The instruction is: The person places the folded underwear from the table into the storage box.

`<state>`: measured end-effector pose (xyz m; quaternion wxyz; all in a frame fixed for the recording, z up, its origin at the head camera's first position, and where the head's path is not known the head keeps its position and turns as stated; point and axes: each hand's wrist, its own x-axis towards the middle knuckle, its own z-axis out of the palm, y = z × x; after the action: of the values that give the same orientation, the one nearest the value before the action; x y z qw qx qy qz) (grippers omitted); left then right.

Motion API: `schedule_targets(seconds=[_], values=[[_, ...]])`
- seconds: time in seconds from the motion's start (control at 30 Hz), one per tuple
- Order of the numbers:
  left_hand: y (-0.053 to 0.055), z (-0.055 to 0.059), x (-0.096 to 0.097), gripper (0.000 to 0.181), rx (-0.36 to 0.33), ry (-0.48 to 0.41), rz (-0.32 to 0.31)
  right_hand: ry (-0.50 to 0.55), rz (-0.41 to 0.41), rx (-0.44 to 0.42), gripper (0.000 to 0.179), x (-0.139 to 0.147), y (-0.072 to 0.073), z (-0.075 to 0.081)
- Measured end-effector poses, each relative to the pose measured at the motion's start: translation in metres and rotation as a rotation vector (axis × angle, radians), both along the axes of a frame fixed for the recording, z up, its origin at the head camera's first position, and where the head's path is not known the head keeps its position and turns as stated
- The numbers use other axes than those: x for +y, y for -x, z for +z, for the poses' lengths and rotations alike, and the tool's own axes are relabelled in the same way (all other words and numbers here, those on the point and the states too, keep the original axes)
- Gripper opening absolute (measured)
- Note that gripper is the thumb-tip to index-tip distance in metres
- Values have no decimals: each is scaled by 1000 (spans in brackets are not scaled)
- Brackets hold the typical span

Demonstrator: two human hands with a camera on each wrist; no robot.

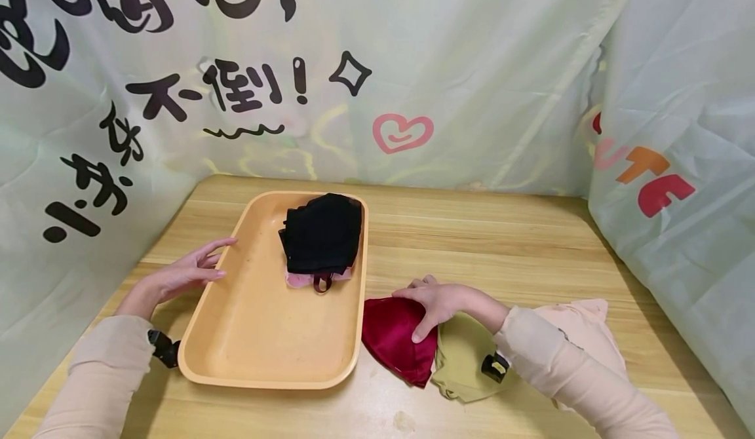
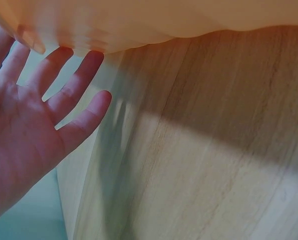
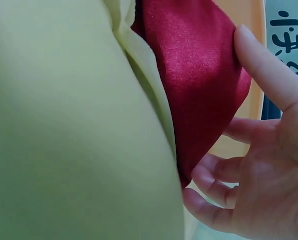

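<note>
A folded red satin bra (image 1: pixel 396 337) lies just right of the orange tray (image 1: pixel 274 384). My right hand (image 1: pixel 439 303) spans its far part, thumb on the near face and fingers curled at the far edge. In the right wrist view the red bra (image 3: pixel 198 75) sits between the thumb and bent fingers. Beside it, partly under my right wrist, is an olive-green bra (image 1: pixel 466 360), large in the right wrist view. My left hand (image 1: pixel 187 274) rests at the tray's left side, its fingers spread and nearly straight against the wall, as the left wrist view shows.
Inside the tray's far right part lies a folded black garment (image 1: pixel 323 232) on a pink one (image 1: pixel 299 279), with a dark strap loop (image 1: pixel 322 284) sticking out. A pale pink garment (image 1: pixel 590 321) lies right of my forearm. Printed cloth walls (image 1: pixel 501 85) enclose the wooden table (image 1: pixel 472 229).
</note>
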<state>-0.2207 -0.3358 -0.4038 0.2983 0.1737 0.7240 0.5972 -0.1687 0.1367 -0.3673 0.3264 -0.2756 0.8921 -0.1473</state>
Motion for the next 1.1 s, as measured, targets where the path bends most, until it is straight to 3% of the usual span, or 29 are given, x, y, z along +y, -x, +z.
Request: schedule_targets(seconds=[0.3,0.77,0.93,1.1], values=[[-1,-2,0,63,10,11,16,-38,-63,-3,93,0,-1,-5],[0,1,1,64,9,4,16,14,-113,-34,99,-2,2,-12],[0,0,0,63,5,-4,3,75,-110,-56,101,-1,4,-14],[0,0,0,63,-3,-5,4,113,-158,-96,105,-1,3,-15]])
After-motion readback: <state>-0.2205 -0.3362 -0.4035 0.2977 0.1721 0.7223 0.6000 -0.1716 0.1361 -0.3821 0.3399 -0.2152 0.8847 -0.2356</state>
